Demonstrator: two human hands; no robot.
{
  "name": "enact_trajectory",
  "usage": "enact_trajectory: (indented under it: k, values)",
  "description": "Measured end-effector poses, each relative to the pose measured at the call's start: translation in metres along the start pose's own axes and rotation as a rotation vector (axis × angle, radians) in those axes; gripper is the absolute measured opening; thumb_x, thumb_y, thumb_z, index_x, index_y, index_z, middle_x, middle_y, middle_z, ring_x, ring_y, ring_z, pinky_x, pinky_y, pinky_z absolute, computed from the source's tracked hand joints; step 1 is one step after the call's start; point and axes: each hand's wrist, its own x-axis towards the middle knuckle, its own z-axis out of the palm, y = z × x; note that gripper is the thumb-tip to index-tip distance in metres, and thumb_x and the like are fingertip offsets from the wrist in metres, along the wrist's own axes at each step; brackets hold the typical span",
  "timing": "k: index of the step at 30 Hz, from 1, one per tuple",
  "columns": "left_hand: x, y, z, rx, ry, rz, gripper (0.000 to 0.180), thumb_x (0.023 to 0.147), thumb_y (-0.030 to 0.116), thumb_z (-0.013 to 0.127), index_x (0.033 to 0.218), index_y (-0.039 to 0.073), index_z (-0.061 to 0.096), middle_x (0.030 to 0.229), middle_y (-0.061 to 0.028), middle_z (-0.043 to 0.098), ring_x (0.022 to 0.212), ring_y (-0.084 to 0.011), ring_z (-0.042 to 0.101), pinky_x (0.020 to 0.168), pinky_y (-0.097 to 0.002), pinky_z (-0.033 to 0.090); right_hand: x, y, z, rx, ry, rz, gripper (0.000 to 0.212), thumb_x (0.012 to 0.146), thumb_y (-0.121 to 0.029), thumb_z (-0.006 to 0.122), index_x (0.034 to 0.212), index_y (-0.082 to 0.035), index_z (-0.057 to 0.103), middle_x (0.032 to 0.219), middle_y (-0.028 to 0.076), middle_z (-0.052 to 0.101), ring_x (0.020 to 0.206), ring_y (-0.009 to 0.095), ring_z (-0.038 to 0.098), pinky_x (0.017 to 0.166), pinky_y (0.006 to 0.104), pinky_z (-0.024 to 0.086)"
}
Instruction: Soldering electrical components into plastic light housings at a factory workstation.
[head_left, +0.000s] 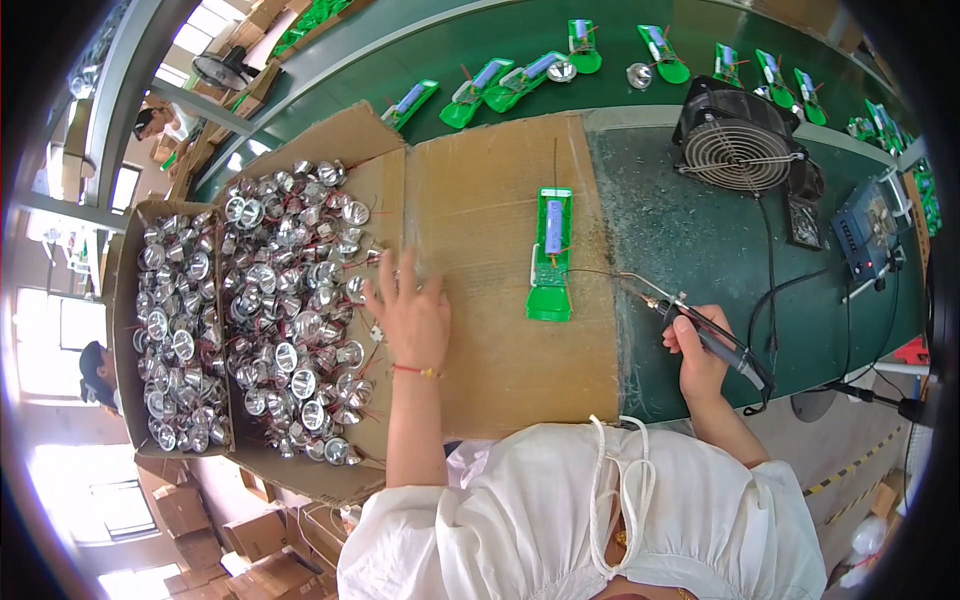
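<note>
My left hand is over the cardboard at the edge of the reflector pile, fingers spread. Small silvery lamp reflectors with thin red wires lie beside its fingertips; whether they touch one, I cannot tell. My right hand grips a black soldering iron, its tip pointing left. A thin wire runs from near the tip toward a green plastic lamp housing. This housing lies on the cardboard sheet between my hands, holding a blue cylindrical battery and a green circuit board.
A cardboard box holds the reflectors at left. Black fan and blue soldering station stand at right, with cables near my right hand. More green housings line the green belt behind. Two people are at far left.
</note>
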Motion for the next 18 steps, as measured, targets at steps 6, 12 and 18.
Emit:
enact_trajectory:
  k: [6,12,18]
  values:
    - [0.0,0.005,-0.003,-0.445,0.041,-0.109,0.005,0.07,0.013,0.065,0.073,0.009,0.066,0.094,-0.0061,0.062,0.102,-0.0245,0.051,0.092,-0.0443,0.032,-0.002,0.001,0.001,-0.045,0.011,-0.025,0.013,0.082,-0.011,0.057,0.085,-0.001,0.049,0.066,0.008,0.057,0.053,0.01,0.052,0.048,0.02,0.042]
    - [-0.014,0.047,-0.013,-1.175,-0.213,-0.345,0.01,0.072,0.01,0.066,0.079,0.003,0.066,0.073,-0.0116,0.064,0.071,-0.0254,0.061,0.066,-0.0338,0.045,-0.01,-0.004,0.01,-0.112,-0.281,-0.211,0.016,0.078,-0.004,0.061,0.091,0.002,0.053,0.072,0.008,0.06,0.065,0.008,0.055,0.055,0.0197,0.043]
    - [0.001,0.068,0.002,-0.974,-0.085,-0.093,0.008,0.072,0.011,0.066,0.071,0.004,0.064,0.069,-0.0096,0.06,0.069,-0.026,0.055,0.063,-0.0357,0.043,0.002,-0.014,0.039,-0.27,-0.31,-0.23,0.015,0.078,-0.003,0.061,0.087,0.003,0.051,0.071,0.01,0.061,0.063,0.012,0.058,0.056,0.0226,0.047]
